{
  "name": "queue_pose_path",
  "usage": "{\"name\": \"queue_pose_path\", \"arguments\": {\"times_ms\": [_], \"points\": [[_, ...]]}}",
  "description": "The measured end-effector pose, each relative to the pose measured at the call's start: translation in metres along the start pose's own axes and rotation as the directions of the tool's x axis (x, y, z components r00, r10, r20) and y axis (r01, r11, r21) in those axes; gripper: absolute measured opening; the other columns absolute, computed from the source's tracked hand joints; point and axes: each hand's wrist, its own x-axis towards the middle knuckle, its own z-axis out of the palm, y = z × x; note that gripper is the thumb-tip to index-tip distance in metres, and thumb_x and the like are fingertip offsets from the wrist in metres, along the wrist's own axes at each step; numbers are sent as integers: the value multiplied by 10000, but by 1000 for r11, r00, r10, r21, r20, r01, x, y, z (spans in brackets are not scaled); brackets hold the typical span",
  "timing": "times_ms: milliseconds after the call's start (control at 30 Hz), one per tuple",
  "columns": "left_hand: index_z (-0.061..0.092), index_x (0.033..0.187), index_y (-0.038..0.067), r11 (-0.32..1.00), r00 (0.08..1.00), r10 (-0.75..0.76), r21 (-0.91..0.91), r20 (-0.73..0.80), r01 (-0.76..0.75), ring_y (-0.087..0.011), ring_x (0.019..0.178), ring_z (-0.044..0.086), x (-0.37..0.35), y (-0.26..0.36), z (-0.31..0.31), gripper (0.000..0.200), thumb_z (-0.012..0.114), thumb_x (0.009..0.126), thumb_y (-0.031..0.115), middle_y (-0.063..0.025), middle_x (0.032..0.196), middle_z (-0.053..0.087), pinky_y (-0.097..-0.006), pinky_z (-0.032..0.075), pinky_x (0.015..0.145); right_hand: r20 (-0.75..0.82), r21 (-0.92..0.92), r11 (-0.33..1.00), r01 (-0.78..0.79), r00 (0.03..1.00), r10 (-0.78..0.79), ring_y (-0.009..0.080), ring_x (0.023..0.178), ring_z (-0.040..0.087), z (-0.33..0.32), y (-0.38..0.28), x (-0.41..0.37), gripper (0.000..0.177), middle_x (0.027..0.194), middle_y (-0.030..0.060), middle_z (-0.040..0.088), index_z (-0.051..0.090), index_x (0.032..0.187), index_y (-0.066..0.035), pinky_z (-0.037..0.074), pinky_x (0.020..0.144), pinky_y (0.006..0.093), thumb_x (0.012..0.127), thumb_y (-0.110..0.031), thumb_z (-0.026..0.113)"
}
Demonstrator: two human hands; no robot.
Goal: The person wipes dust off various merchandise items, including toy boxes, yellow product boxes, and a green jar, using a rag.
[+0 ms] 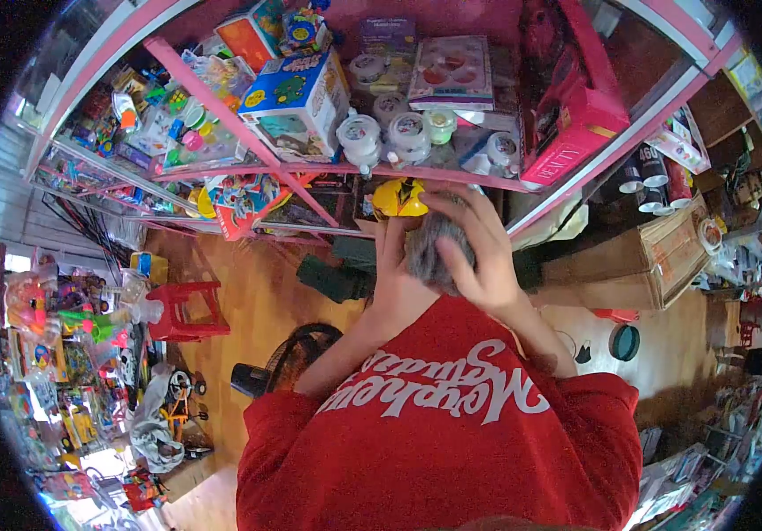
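Close in front of my chest, both hands meet around a soft grey cloth (437,252). My right hand (478,252) comes over the cloth from the right, its fingers curled onto it. My left hand (396,288) is on the other side, with its fingers reaching up to a glossy yellow toy (400,197) with dark marks. The toy sits just beyond the fingertips, against the cloth. Its exact kind and its lower part are hidden by the hands and cloth.
Ahead is a pink-framed display case (319,173) with boxed toys and white lidded jars (409,137). On the left stand a red stool (190,310) and a black fan (301,354). Cardboard boxes (624,265) lie to the right, and packed shelves line both sides.
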Motion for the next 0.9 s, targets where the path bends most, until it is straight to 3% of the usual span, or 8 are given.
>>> {"name": "queue_pose_path", "arguments": {"times_ms": [67,133,200,333,533,600,800,900], "points": [[575,1121,33,983,997,70,166,20,-72,-369,996,435,-1,-1,-2,596,776,571,143,-149,1049,455,-456,394,846,8,109,976,-191,982,191,388,950,545,5,9,-2,276,1040,208,583,575,1080,37,431,851,397,870,-140,547],[580,1125,35,990,998,53,132,22,-55,-356,973,443,-3,2,-4,642,800,532,147,-138,1027,456,-446,401,832,24,244,866,-437,895,445,174,770,559,1,13,7,231,874,142,626,590,958,53,451,726,313,934,-160,505],[584,1133,32,1000,999,18,9,28,-18,-308,920,475,2,11,-4,677,815,506,146,-133,975,467,-399,408,815,206,633,465,-619,714,669,82,774,535,-1,32,7,245,863,92,642,610,955,15,447,696,282,948,-203,499],[592,1118,-1,955,993,-84,-277,79,103,-222,832,526,12,15,1,638,828,548,163,-100,919,500,-321,433,756,247,859,101,-501,579,777,106,762,579,-4,60,-19,263,871,48,633,615,1013,0,466,690,257,952,-215,477],[602,1063,-25,352,719,-502,-647,480,677,-120,973,557,22,33,-15,425,785,707,117,-80,1050,605,-271,457,808,-201,787,534,-309,690,695,193,1096,518,-37,33,-37,402,1190,147,541,483,1247,39,393,950,312,964,-232,392],[568,1123,-20,213,714,-502,-731,488,649,-114,991,560,16,29,-6,419,740,775,140,-91,1126,603,-277,455,834,-300,645,716,-266,774,557,225,1215,445,-30,22,-42,453,1306,180,464,410,1316,49,330,1022,324,941,-205,403],[530,1171,-14,-66,697,-532,-845,480,531,-137,980,581,15,31,-1,446,571,916,350,-63,1066,607,-307,458,852,-158,136,981,-137,975,158,338,1351,301,-4,-10,-58,704,1449,255,287,257,1398,85,240,1093,370,710,95,410],[430,1288,46,60,722,-563,-852,402,520,-193,1083,549,14,21,-2,555,445,935,473,-97,1209,542,-361,447,918,74,130,985,-111,992,102,343,1308,376,-24,-14,-59,658,1392,250,381,381,1339,80,294,1074,383,684,97,437]]}}
